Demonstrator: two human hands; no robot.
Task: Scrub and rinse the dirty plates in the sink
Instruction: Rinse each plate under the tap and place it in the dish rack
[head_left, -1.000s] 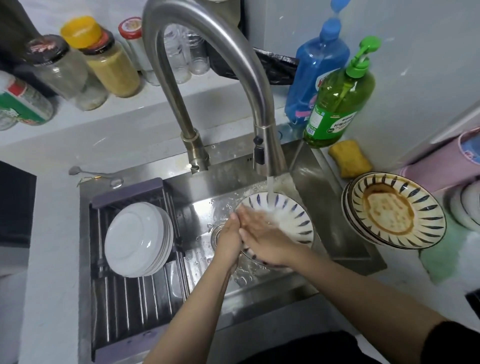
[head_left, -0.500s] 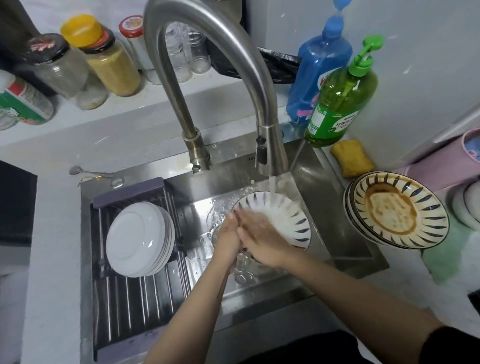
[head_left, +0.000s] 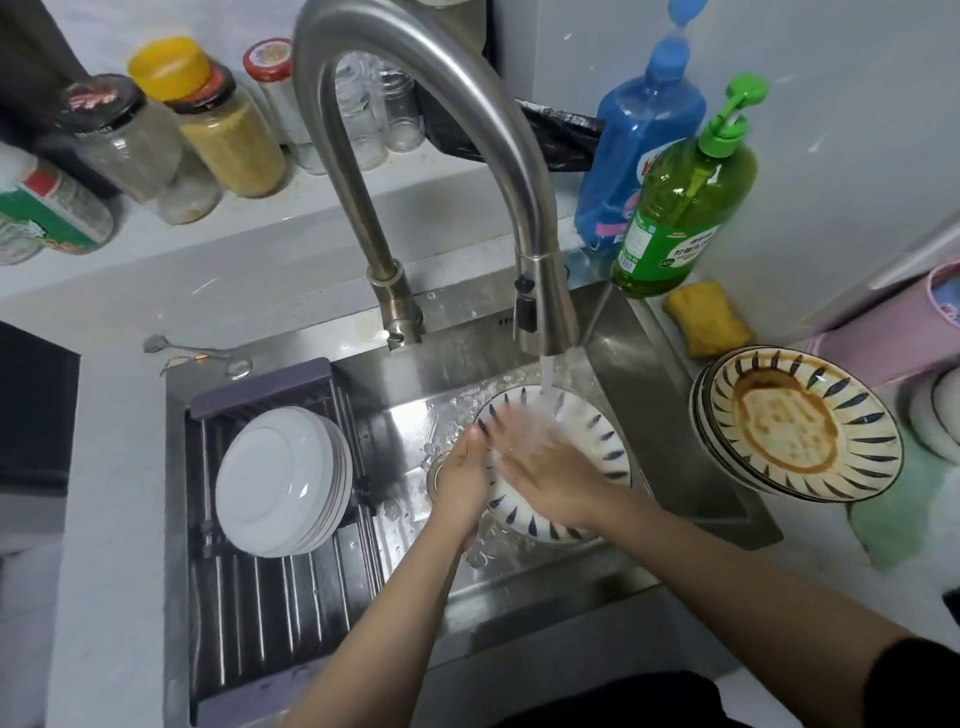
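A: Where is the striped plate (head_left: 582, 441)?

B: In the sink (head_left: 649, 395), tilted under the faucet (head_left: 545, 312) stream. Left hand (head_left: 462, 483) grips its near-left rim. Right hand (head_left: 550, 467), fingers straight, has slid further across its face since a second ago.

A: Meaning?

B: Rinsing likely near done. Dirty plates (head_left: 795, 426) wait on the counter to the right; clean white plates (head_left: 283, 478) rest on the rack to the left.

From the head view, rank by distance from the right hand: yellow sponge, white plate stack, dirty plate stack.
From the right hand:
1. White plate stack, left, on the rack.
2. Dirty plate stack, right, on the counter.
3. Yellow sponge, far right, behind the dirty plates.
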